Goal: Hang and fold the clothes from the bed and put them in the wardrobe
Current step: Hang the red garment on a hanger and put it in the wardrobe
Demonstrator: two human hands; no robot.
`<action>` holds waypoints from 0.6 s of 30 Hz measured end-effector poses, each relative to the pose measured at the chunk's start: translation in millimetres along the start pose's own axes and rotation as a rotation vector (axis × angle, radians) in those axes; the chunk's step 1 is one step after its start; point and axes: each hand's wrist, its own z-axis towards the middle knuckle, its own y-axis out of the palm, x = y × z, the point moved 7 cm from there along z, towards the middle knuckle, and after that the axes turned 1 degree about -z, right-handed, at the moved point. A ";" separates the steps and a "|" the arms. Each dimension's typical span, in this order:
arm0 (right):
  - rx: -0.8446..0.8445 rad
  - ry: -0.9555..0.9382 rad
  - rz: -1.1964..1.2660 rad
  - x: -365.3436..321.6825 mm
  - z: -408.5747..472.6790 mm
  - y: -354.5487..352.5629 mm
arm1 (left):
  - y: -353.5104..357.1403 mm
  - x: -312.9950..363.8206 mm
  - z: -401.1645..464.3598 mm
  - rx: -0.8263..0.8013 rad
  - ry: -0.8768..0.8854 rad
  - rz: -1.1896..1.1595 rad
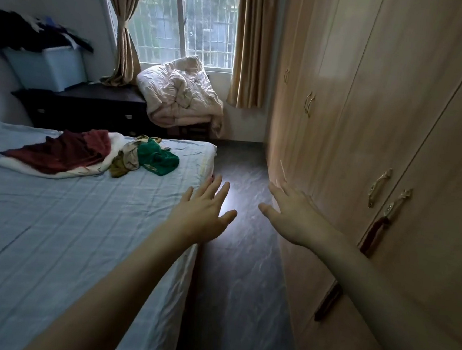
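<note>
Left hand (202, 210) and right hand (291, 214) extend forward, fingers spread and holding nothing, clothes (85, 153) lie on bed (48, 242) at 10 o'clock (wardrobe (400, 106) at 2 o'clock).

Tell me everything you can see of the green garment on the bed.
The green garment is a bright emerald cloth, crumpled in a loose heap rather than spread or folded, with a paler patterned band along its near edge. It lies on the blue sheet of the bed, toward the far end near the side facing the wardrobe. Its left side touches an olive and beige crumpled garment. No hand touches it.
</note>
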 end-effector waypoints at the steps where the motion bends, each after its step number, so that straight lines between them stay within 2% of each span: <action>1: 0.005 -0.004 0.005 9.0 11.7 -4.0 | 0.2 2.2 11.9 0.002 -0.003 0.002; 11: 0.001 -0.044 0.035 50.6 102.0 -5.1 | 4.5 7.4 113.7 0.002 -0.022 0.012; 18: -0.024 -0.046 0.029 67.4 180.7 11.5 | 18.6 -19.4 194.7 -0.005 -0.030 0.018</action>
